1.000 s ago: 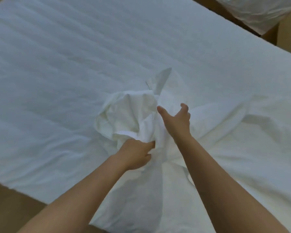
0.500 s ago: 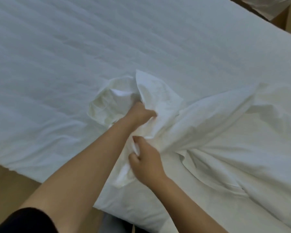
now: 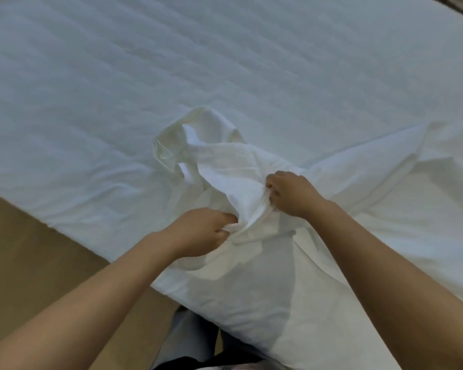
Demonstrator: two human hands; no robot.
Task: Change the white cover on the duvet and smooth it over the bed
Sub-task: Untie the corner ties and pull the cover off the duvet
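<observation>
1. My left hand (image 3: 201, 233) and right hand (image 3: 292, 194) are both gripping the white cover (image 3: 225, 166), fingers (image 3: 271, 182) curling into one gathered fold between them.
2. The cover is lying bunched on the near edge of the quilted duvet (image 3: 171, 62), trailing off to my right.
3. Risk, as I am judging it: pulling on a bunched fold could twist the cover and hide its opening, or drag it toward the floor (image 3: 24, 249).
4. Counting: two hands, one cover, one duvet.
</observation>
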